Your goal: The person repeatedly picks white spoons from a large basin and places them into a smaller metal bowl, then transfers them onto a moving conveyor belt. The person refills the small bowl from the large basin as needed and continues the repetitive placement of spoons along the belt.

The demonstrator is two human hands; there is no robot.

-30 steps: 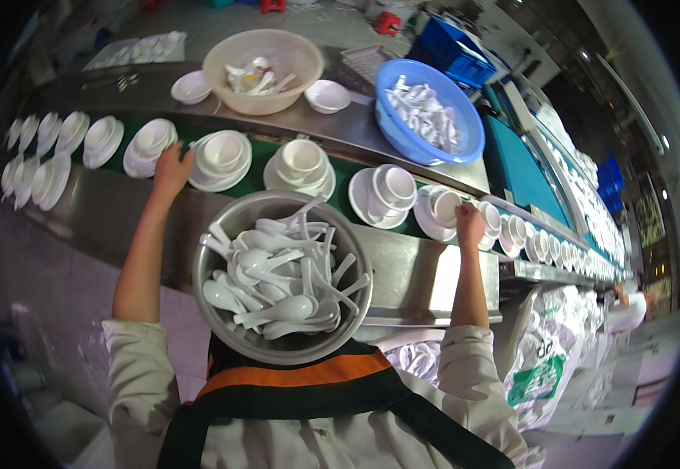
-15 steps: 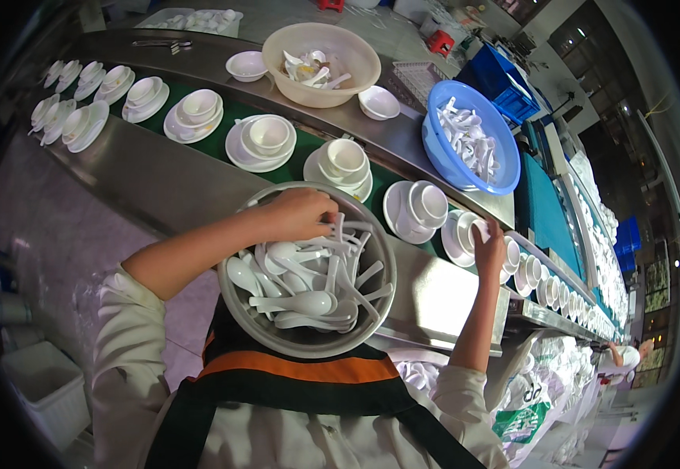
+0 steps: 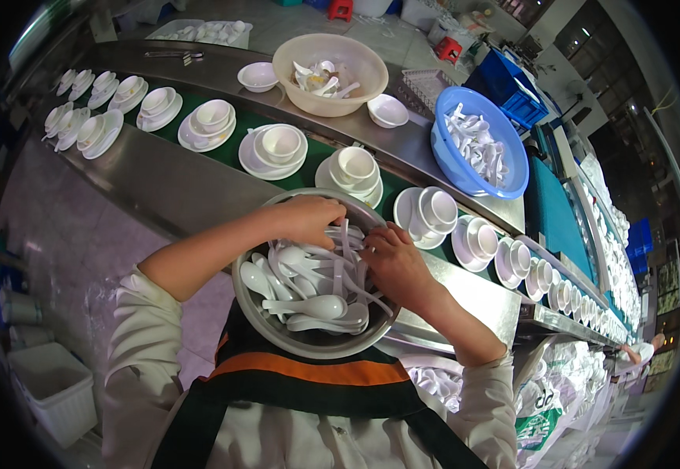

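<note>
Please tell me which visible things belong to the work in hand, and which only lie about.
Apparently in the work:
round silver metal bowl;
glossy white spoons;
left hand and right hand, both at the spoons;
probably, white round cups stacked on white plates.

Apparently lying about:
red plastic stool;
blue rectangular plastic crate;
white rectangular plastic bin.

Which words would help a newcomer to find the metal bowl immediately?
Find the green belt carrying white crockery. Between it and the dark apron is the round metal bowl, with the left hand and right hand at its white spoons. Its grey metal distinguishes it from the blue basin and cream basin beyond.
</note>
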